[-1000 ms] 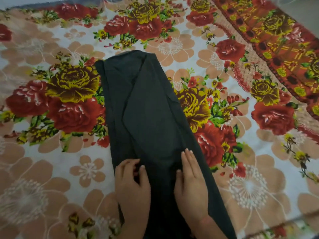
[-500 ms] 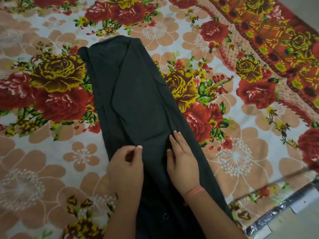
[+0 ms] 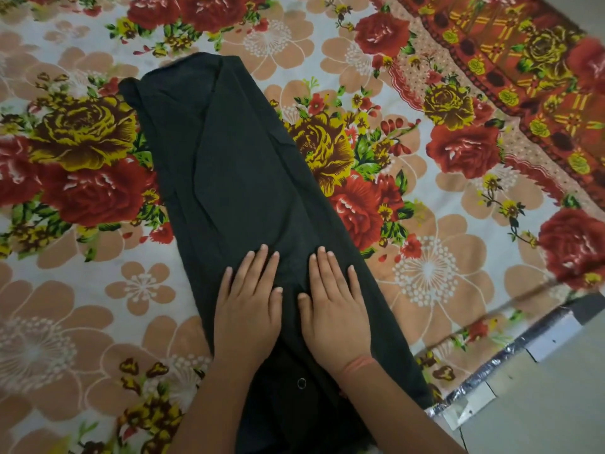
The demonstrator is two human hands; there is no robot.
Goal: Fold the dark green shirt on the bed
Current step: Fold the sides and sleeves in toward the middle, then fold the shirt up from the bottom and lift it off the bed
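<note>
The dark green shirt [image 3: 235,165] lies on the bed as a long narrow strip, its sides folded in, running from the near edge up toward the far left. A small round button [image 3: 301,383] shows on its near part between my forearms. My left hand [image 3: 248,303] lies flat on the shirt with fingers straight. Beside it, a small gap away, my right hand [image 3: 334,306] also presses flat on the cloth, a pink band on its wrist. Neither hand grips the fabric.
The floral bedsheet [image 3: 82,290] with red and yellow roses covers the bed on all sides of the shirt. A red patterned border [image 3: 523,77] runs along the far right. The bed's near right edge [image 3: 491,381] meets a pale floor [image 3: 556,404].
My left hand has uncurled from a loose pinch and now lies flat on the shirt. My right hand stays flat beside it. The view has tilted down toward the near edge.
</note>
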